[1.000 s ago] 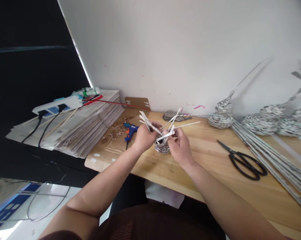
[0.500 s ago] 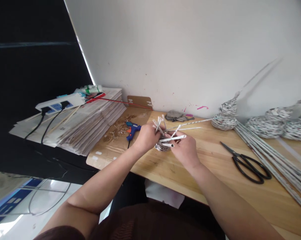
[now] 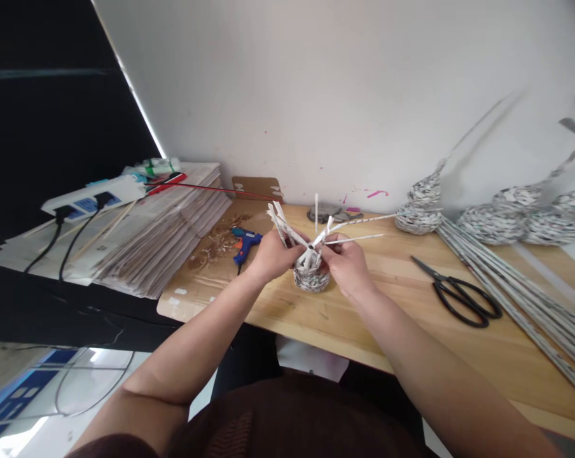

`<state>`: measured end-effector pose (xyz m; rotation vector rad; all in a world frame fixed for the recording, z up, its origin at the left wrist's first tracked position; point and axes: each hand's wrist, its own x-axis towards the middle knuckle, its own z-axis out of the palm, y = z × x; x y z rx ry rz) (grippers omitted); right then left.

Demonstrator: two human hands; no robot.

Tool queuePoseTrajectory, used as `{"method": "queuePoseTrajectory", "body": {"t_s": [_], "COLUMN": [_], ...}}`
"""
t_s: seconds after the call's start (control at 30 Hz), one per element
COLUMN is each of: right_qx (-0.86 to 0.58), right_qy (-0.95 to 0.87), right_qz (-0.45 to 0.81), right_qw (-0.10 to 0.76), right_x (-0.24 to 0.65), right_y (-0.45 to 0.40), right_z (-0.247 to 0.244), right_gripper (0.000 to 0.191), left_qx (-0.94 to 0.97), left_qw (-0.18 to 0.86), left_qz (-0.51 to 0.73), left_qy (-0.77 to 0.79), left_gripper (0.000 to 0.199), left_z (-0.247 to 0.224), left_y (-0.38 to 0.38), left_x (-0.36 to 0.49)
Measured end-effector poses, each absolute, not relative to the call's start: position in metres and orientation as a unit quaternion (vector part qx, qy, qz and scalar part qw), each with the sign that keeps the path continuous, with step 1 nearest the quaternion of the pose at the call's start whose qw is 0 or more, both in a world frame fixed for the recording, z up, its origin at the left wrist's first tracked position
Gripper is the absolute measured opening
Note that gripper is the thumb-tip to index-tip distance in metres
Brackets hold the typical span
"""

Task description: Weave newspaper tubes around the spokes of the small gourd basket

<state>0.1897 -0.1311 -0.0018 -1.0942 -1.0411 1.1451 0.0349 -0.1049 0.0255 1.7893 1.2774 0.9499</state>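
Observation:
A small round woven paper piece (image 3: 311,278) stands on the wooden table, with several rolled paper strips (image 3: 317,213) sticking up and out from its narrowed top. My left hand (image 3: 278,254) is closed at the left side of that top, its fingers gripping paper strips that fan up to the left. On the right side, my right hand (image 3: 347,262) pinches strips close to the top of the piece. Two longer paper rods (image 3: 368,219) reach out to the right past my right hand. The fingertips of both hands are partly hidden among the strips.
Black scissors (image 3: 454,291) and long paper rods (image 3: 511,292) lie at the right. Woven gourd shapes (image 3: 418,213) stand along the wall. A blue glue gun (image 3: 246,245) rests on cardboard (image 3: 187,289) at the left, beside stacked newspaper (image 3: 182,235) with a power strip (image 3: 94,197). A grey cloth (image 3: 332,214) lies behind.
The strips at the top have been spread apart, one bunch now leaning left with my left hand. The woven body shows more below my hands. The whole view has shifted slightly.

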Motion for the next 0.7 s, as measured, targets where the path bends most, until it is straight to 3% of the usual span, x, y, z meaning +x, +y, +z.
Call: {"method": "queuePoseTrajectory", "body": {"t_s": [0.27, 0.5, 0.7], "right_qx": [-0.497, -0.484, -0.462], "right_qy": [-0.542, -0.371, -0.265], "right_qz": [0.346, 0.454, 0.538], "right_qw": [0.583, 0.649, 0.654], "right_x": [0.190, 0.183, 0.186], "right_y": [-0.138, -0.132, -0.130], "right_z": [-0.002, -0.001, 0.004], "right_gripper": [0.013, 0.025, 0.030], "left_qx": [0.682, 0.622, 0.683], "left_qw": [0.351, 0.409, 0.346], "left_qz": [0.422, 0.480, 0.495], "left_qy": [0.484, 0.464, 0.412], "left_gripper": [0.013, 0.010, 0.006], "left_z": [0.016, 0.015, 0.018], "left_y": [-0.102, -0.116, -0.118], "left_x": [0.038, 0.053, 0.052]}}
